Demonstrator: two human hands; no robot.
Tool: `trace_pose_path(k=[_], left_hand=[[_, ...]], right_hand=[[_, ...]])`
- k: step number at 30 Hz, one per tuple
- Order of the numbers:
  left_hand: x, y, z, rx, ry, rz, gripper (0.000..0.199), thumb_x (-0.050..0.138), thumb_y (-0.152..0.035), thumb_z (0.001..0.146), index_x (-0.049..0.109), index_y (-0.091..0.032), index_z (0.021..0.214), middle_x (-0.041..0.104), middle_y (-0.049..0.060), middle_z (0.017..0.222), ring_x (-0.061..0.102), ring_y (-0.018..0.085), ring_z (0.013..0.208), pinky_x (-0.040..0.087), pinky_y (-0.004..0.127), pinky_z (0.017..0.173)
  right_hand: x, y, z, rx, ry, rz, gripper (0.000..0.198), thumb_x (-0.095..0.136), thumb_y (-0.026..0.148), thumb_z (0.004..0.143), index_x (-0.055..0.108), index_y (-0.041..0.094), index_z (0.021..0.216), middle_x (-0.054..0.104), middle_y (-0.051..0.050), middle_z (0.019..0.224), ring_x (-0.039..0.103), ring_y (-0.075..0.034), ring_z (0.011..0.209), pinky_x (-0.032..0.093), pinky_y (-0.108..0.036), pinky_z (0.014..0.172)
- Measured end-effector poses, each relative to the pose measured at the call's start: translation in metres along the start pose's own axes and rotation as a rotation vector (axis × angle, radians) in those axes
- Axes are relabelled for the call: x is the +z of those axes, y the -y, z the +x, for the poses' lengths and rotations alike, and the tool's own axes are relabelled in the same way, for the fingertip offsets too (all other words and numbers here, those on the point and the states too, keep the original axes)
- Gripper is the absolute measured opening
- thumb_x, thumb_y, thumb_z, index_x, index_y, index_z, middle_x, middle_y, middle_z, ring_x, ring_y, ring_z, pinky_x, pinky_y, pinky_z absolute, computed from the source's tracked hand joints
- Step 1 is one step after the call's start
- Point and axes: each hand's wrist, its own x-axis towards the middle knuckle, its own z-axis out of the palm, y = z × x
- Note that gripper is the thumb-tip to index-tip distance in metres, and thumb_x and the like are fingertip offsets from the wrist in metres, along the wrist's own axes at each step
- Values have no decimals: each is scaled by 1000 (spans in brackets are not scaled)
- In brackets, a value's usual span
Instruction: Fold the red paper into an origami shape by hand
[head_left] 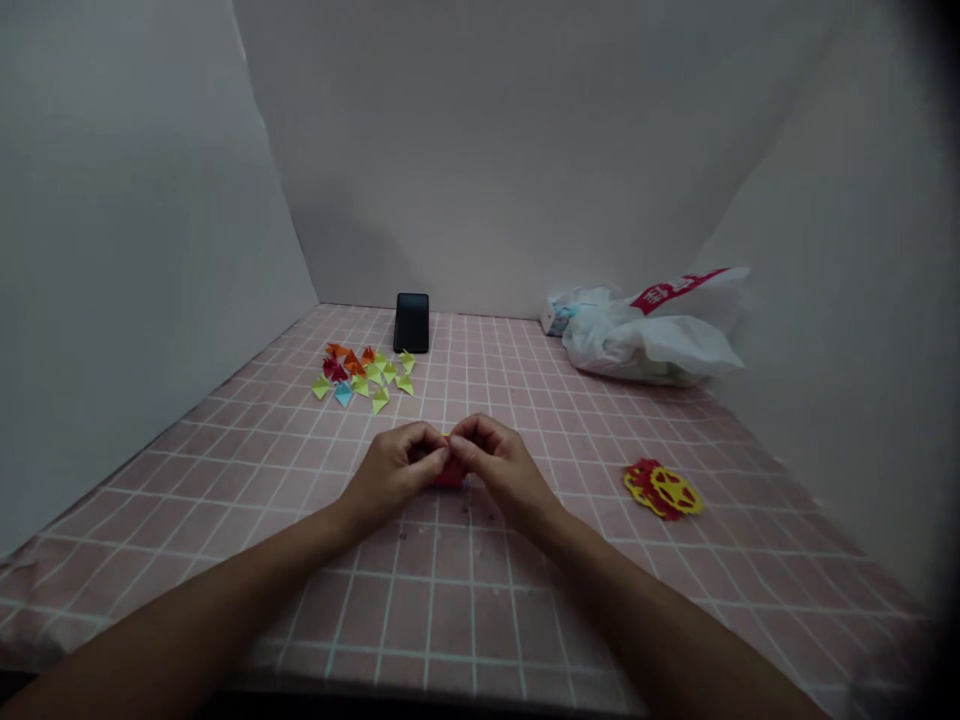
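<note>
A small, largely hidden red piece (451, 478) sits mid-surface (409, 610), pinched by the left hand (397, 462) and right hand (508, 468), apparently mid-work. At eleven o'clock, pointed folded-paper shapes (360, 385) look finished; at three, flat red-and-yellow cut-outs (666, 488) overlap; at two, a crinkled plastic bag (637, 345) slumps.

A single head-worn cam looks fwd & down from above the near edge of the tablecloth (420, 620). The L hand (391, 463) & R hand (506, 467) sit approx. mid-frame, fairly near, w/ the view reaching back to the rear wall (487, 180)
</note>
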Motion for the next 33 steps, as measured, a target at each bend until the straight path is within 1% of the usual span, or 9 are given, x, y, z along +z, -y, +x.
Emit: trace_pose_path(k=[2,6,10,14,17,23,26,29,33], left_hand=[[0,2,1,-103,65,-133,19,61,-34,87,65,-15,82,63,-1,69,55,12,60,41,24,57],[1,1,2,-201,109,-199,26,63,-40,84,63,-15,78,58,-2,62,50,11,55,38,23,54],[2,-1,1,-261,81,-316,26,67,-40,80,59,-16,72,58,-3,59,50,9,52,38,22,53],[4,0,1,-303,-7,-423,29,70,-42,78,59,-16,73,58,-3,59,49,9,50,38,21,50],[4,0,1,-310,-23,-478,30,71,-43,79,59,-16,75,61,-2,61,53,9,52,41,22,52],[4,-1,-1,-270,-1,-480,31,70,-44,81,59,-16,76,59,-3,62,52,9,53,44,22,52],[3,-3,0,-224,-39,-410,29,68,-43,83,61,-15,77,60,-2,64,53,9,55,44,22,54],[1,-6,1,-178,-55,-323,25,72,-38,79,64,-14,76,62,-1,70,56,11,62,47,23,59],[-1,-8,1,-225,-48,-356,28,74,-38,77,61,-15,70,59,-3,63,53,10,57,45,22,56]], right_hand=[[0,0,0,-2,0,-69,21,71,34,81,60,18,73,59,2,68,56,-12,62,44,-26,60],[-2,0,-1,-19,-7,-163,23,67,34,83,57,20,69,58,2,63,56,-14,58,43,-27,56],[-3,1,0,-15,-1,-137,28,60,41,89,56,20,71,59,1,59,57,-14,54,46,-28,55],[-2,-1,1,73,67,-72,36,61,51,90,59,19,72,61,0,63,57,-13,55,47,-27,55],[2,-2,-1,138,144,-31,31,70,46,83,60,19,74,62,0,67,55,-11,55,46,-25,53],[4,6,-5,3,118,-144,23,66,35,85,59,20,69,60,0,66,53,-12,59,42,-25,55],[3,8,-5,3,146,-159,24,63,33,86,56,20,66,56,2,62,50,-11,56,40,-25,53],[4,7,-4,7,204,-186,20,63,29,84,58,20,67,55,2,61,47,-11,55,36,-24,51],[7,7,-7,-4,284,-127,16,62,30,85,62,19,73,59,1,67,49,-11,56,37,-24,52]])
